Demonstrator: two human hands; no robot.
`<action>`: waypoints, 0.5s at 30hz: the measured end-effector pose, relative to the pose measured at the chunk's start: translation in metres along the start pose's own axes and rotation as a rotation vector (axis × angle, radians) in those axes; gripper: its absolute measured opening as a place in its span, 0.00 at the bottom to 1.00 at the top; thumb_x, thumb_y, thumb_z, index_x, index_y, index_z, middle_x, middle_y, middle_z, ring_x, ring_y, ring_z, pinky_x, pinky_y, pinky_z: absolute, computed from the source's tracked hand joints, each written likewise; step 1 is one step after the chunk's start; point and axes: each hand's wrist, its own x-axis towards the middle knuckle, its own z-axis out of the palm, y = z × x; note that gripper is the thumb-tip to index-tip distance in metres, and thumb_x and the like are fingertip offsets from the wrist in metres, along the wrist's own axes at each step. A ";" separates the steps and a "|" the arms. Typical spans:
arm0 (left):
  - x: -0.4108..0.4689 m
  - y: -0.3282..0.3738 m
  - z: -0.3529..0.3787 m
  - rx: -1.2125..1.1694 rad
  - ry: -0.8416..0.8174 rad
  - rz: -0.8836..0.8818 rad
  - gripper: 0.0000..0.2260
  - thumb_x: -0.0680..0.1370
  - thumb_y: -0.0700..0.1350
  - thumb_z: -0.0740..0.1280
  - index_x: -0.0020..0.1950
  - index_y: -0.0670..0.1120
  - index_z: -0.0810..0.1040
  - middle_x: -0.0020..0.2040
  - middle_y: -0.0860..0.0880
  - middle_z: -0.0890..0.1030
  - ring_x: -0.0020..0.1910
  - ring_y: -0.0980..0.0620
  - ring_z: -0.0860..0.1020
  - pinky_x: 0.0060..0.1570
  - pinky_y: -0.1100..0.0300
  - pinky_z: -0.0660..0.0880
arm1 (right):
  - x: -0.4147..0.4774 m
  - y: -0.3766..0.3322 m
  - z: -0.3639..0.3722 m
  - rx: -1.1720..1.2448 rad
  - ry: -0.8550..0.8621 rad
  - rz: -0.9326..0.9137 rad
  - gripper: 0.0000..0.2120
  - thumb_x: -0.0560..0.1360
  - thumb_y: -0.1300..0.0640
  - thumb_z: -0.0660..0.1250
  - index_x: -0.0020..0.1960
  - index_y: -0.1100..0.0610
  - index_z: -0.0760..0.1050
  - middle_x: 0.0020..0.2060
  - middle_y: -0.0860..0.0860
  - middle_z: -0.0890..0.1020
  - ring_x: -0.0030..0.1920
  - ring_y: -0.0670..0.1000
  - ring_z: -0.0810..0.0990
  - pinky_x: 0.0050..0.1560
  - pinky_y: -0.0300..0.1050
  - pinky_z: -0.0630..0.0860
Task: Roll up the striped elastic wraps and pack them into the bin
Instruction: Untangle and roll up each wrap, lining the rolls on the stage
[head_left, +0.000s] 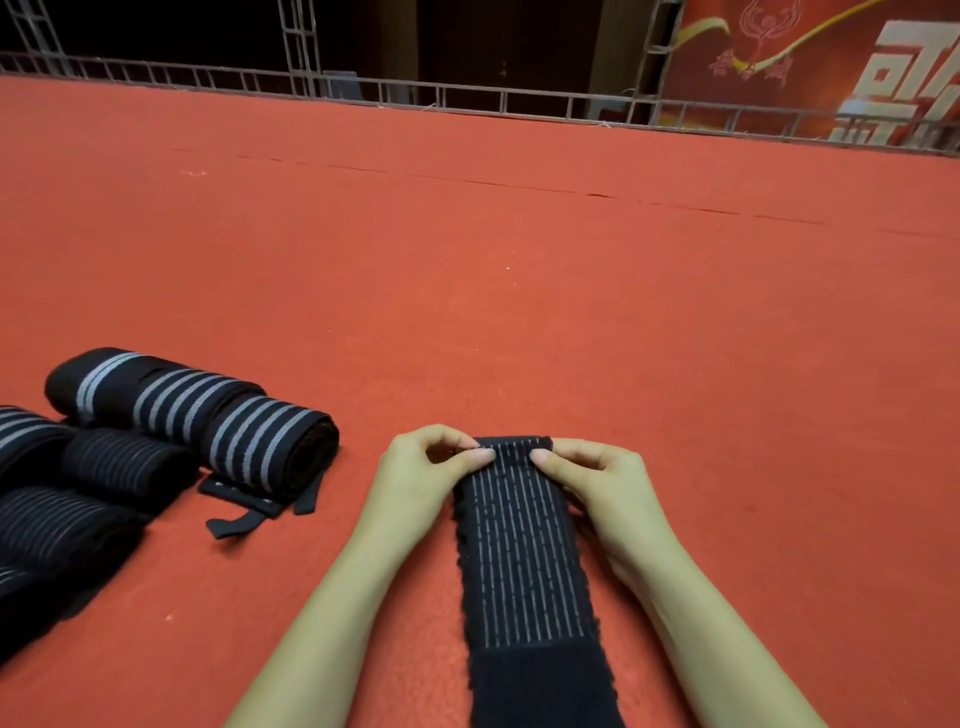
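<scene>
A black elastic wrap with thin grey stripes (524, 551) lies flat on the red carpet, running from the bottom edge away from me. Its far end is folded over into a small roll. My left hand (426, 478) pinches the left side of that rolled end. My right hand (597, 483) pinches the right side. At the left lie rolled wraps: a large roll with broad grey stripes (208, 415), a small thin-striped roll (124, 462) and another (57, 525) in front of it. No bin is in view.
Red carpet (519, 260) covers the floor all around. A grey metal truss railing (467, 98) runs along the far edge. A red banner with white characters (831, 67) hangs at the back right. Loose black strap ends (244, 514) trail from the large roll.
</scene>
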 end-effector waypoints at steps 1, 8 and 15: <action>0.000 0.000 -0.001 -0.010 0.001 0.007 0.04 0.70 0.47 0.75 0.41 0.47 0.83 0.39 0.52 0.84 0.42 0.55 0.81 0.47 0.60 0.74 | 0.000 0.000 0.000 0.011 0.001 -0.011 0.05 0.74 0.62 0.69 0.47 0.60 0.84 0.45 0.53 0.86 0.43 0.48 0.84 0.39 0.38 0.76; -0.003 0.008 -0.003 -0.054 0.066 0.095 0.03 0.71 0.44 0.74 0.38 0.50 0.82 0.36 0.54 0.84 0.38 0.57 0.80 0.42 0.60 0.74 | -0.002 -0.003 0.002 0.107 -0.017 -0.010 0.04 0.74 0.64 0.69 0.45 0.62 0.83 0.47 0.54 0.86 0.45 0.52 0.85 0.38 0.39 0.77; -0.008 0.014 -0.002 -0.070 0.093 0.143 0.07 0.71 0.43 0.75 0.44 0.51 0.80 0.35 0.52 0.82 0.36 0.60 0.79 0.38 0.70 0.72 | -0.003 -0.002 0.004 0.106 0.030 -0.043 0.02 0.72 0.66 0.70 0.43 0.64 0.82 0.43 0.54 0.85 0.37 0.46 0.83 0.29 0.33 0.72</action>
